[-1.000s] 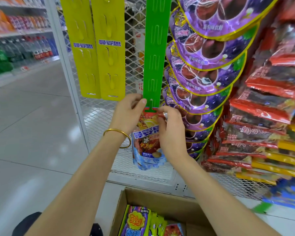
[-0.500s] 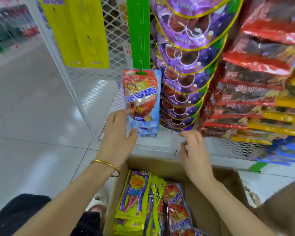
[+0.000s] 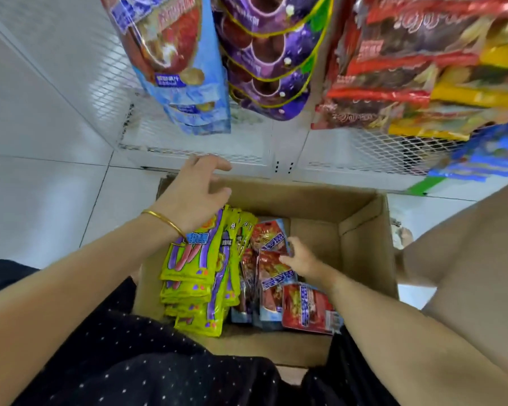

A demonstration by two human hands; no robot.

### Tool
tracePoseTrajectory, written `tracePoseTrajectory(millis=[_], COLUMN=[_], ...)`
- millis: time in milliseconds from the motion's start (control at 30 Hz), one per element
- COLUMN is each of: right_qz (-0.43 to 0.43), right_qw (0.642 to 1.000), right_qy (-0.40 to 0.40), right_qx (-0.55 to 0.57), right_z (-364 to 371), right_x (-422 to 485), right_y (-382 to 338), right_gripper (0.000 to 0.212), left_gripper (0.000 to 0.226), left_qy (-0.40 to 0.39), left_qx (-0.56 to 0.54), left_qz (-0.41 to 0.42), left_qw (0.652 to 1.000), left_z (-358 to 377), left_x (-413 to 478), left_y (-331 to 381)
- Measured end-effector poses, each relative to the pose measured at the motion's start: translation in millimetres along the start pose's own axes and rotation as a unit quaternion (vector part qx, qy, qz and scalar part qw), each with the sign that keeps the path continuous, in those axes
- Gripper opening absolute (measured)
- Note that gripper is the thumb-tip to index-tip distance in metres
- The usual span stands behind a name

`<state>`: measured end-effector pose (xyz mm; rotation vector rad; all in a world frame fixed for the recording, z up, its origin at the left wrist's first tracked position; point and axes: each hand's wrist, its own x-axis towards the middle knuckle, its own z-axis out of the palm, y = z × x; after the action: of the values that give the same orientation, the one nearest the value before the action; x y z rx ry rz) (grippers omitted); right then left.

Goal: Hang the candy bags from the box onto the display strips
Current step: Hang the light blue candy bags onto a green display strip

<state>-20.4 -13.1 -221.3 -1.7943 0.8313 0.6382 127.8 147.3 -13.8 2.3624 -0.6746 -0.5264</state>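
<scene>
Your hands are down at the cardboard box (image 3: 361, 230), under the hanging candy bags.

Your right hand (image 3: 301, 259) is inside the box, fingers on the red-and-blue candy bags (image 3: 272, 259) standing on edge there; you cannot tell whether its grip is clamped on one or only touching. Your left hand (image 3: 195, 194) hovers over the box's far left corner, its grip apart, fingers spread and holding nothing, a gold bangle (image 3: 166, 222) on the wrist. Yellow-green candy bags (image 3: 197, 273) fill the box's left side. Above, a red-and-blue bag (image 3: 176, 54) hangs against the white mesh rack (image 3: 100, 83), just beside purple bags (image 3: 270, 54); red and yellow packs (image 3: 423, 68) hang to the right.
</scene>
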Motion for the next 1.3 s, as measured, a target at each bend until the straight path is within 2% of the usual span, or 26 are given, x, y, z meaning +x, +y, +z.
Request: tracePoseTrajectory(millis=[100, 167, 267, 367, 467, 567, 667, 767, 867, 1067, 1200, 1300], right_qz=[-0.004, -0.017, -0.035, -0.057, -0.117, -0.182, -0.235, -0.255, -0.280, -0.306, -0.305, -0.282], right_qw=[0.999, 0.990, 0.958, 0.966, 0.980, 0.972, 0.958, 0.957, 0.953, 0.944, 0.944, 0.934], right_qy=[-0.018, -0.022, -0.007, 0.029, -0.035, -0.092, -0.118, -0.100, -0.066, -0.016, 0.011, 0.030], right_qx=[-0.040, -0.138, -0.284, -0.250, -0.158, -0.114, -0.114, -0.091, -0.094, -0.124, -0.128, -0.218], right_z=[1.6, 3.9, 2.1, -5.1, -19.4, -38.5, -55.2, -67.6, -75.8, -83.0, -78.0, -63.4], right_x=[7.6, 14.1, 19.6, 19.0, 13.3, -8.7, -31.1, -53.5, -71.7, -92.5, -95.5, -85.9], right_y=[6.1, 10.3, 15.5, 15.5, 2.6, -35.7, -70.5, -95.8, -112.6, -127.9, -129.4, -116.1], right_gripper=[0.053, 0.051, 0.041, 0.003, 0.021, 0.005, 0.003, 0.007, 0.003, 0.009, 0.003, 0.012], left_gripper=[0.034, 0.034, 0.034, 0.035, 0.033, 0.031, 0.031, 0.038, 0.042, 0.036, 0.033, 0.035], left_qy=[-0.007, -0.006, -0.010, -0.024, -0.025, -0.037, -0.112, -0.201, -0.232, -0.182, -0.180, -0.178], left_qx=[0.006, 0.005, 0.000, 0.001, 0.001, 0.003, 0.041, 0.098, 0.131, 0.171, 0.195, 0.200], left_qz=[-0.011, -0.016, -0.023, -0.022, -0.020, -0.008, 0.020, 0.042, 0.054, 0.080, 0.088, 0.080], left_qw=[1.000, 1.000, 1.000, 0.999, 0.999, 0.999, 0.993, 0.974, 0.962, 0.965, 0.960, 0.960], left_z=[2.8, 3.6, 4.6, 6.0, 5.8, 2.4, 0.0, 2.5, 4.7, 3.9, 3.5, 3.2], left_x=[5.3, 6.8, 8.0, 8.4, 8.9, 9.5, 6.1, 0.1, -4.9, -12.1, -13.9, -14.3], left_y=[-5.6, -9.3, -15.3, -20.1, -16.9, -8.2, 0.4, 7.7, 11.8, 12.7, 8.8, 5.9])
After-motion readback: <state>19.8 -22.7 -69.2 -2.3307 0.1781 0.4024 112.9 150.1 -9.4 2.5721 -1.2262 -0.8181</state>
